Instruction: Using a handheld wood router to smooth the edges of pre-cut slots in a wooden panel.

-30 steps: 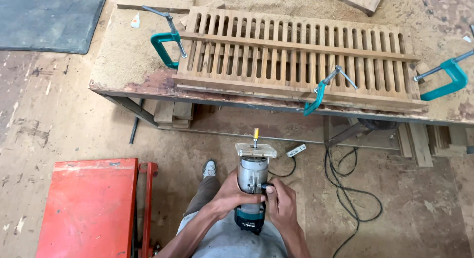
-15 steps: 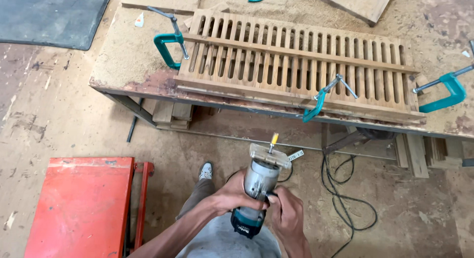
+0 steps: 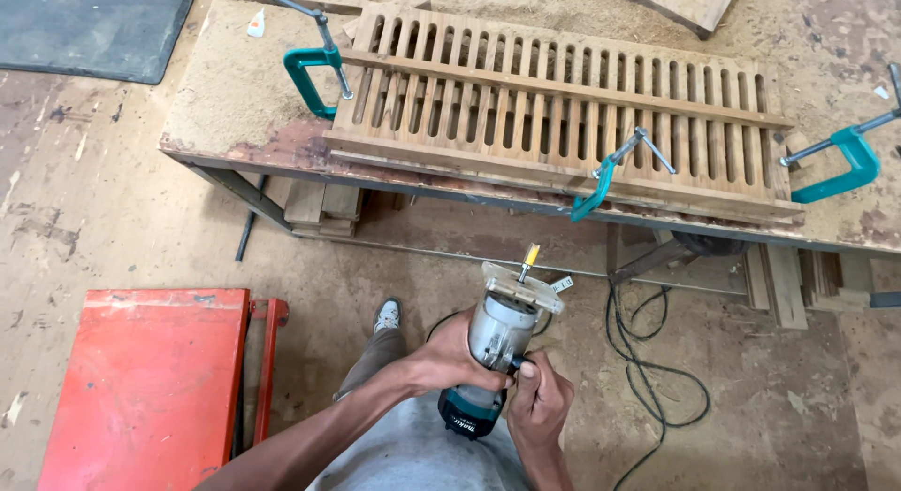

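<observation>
In both hands' (image 3: 450,360) closed grip, silver-and-teal router (image 3: 497,345), yellow-tipped bit (image 3: 530,256) upward.

Slatted panel (image 3: 563,115) is clamped on dusty workbench (image 3: 225,106) by three green clamps: 11 o'clock (image 3: 310,64), centre (image 3: 601,186), 3 o'clock (image 3: 845,162). Red stand (image 3: 141,378) is seen at 8 o'clock, black cable (image 3: 648,360) at 4 o'clock, dark mat (image 3: 94,26) at 10 o'clock.

Both forearms reach forward; the left hand (image 3: 449,358) and the right hand (image 3: 537,402) are curled closed, fingers (image 3: 526,369) bent.
</observation>
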